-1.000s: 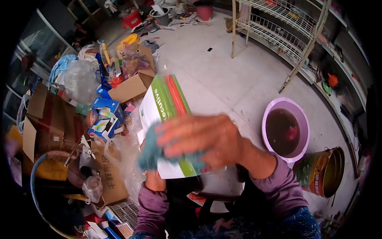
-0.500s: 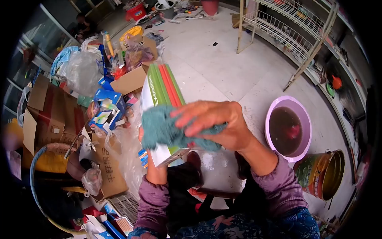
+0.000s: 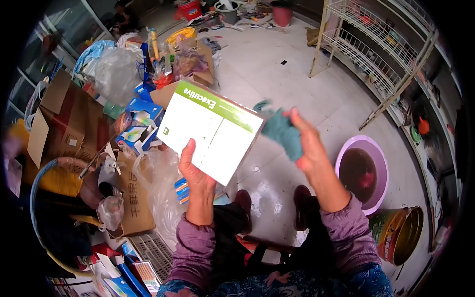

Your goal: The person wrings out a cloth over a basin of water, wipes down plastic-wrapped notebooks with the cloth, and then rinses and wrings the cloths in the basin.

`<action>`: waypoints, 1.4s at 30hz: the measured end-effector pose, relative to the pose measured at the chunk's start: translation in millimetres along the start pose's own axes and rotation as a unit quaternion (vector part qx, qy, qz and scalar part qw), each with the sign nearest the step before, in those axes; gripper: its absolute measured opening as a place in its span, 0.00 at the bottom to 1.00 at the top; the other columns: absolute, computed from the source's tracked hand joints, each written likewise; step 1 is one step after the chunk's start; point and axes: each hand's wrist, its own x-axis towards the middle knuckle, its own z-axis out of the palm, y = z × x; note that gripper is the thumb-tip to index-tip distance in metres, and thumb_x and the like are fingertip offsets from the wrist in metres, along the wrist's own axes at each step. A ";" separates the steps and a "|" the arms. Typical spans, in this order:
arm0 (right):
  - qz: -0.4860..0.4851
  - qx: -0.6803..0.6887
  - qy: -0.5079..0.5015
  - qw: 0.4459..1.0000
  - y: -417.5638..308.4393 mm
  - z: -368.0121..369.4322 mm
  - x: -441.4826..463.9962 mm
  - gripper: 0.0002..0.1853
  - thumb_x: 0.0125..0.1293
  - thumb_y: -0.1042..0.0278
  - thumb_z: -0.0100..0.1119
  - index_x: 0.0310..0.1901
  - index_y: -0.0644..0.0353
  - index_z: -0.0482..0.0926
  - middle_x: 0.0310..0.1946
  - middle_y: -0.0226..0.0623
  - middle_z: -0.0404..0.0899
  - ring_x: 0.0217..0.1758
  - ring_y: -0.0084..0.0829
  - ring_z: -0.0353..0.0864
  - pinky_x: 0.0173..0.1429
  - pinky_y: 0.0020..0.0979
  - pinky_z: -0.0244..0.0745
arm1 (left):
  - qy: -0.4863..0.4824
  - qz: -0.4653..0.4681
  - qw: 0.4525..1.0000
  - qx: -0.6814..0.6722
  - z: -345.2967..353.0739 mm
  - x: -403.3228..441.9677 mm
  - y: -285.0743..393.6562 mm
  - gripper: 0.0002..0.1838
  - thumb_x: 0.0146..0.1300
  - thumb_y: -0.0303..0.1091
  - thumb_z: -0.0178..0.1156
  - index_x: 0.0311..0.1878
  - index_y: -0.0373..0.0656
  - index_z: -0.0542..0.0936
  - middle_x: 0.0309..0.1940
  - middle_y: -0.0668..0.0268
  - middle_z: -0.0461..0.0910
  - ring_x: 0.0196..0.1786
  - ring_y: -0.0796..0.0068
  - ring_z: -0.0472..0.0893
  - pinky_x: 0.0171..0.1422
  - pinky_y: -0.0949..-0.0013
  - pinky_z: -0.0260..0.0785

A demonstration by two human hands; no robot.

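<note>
My left hand (image 3: 198,177) grips a white and green box (image 3: 210,136) marked "Executive" by its near edge. The thumb lies on the white face and the other fingers are hidden underneath. The box is tilted, with its broad face turned up to me. Bunched in my right hand (image 3: 314,151) is a teal cloth (image 3: 281,129), just off the box's right end. Its fingers are partly hidden by the cloth.
On the right stand a lilac basin (image 3: 382,180) of dark water, a metal tin (image 3: 398,237) and a wire rack (image 3: 366,57). Cardboard boxes (image 3: 74,131), plastic bags (image 3: 116,67) and packets crowd the left. A person (image 3: 124,19) is at the far back left.
The box has turned from its striped side to its white face. My right hand and the cloth have moved off it to the right. My left hand has come into view.
</note>
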 end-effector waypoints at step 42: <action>-0.028 -0.356 -0.190 0.915 -70.3 -21.7 8.2 0.18 0.45 0.72 0.72 0.41 0.65 0.81 0.32 0.33 0.81 0.34 0.21 0.77 0.35 0.23 0.73 | -0.155 -0.289 0.863 0.384 17.1 -15.9 -7.1 0.23 0.45 0.24 0.69 0.46 0.29 0.78 0.37 0.58 0.82 0.37 0.72 0.81 0.44 0.72 0.73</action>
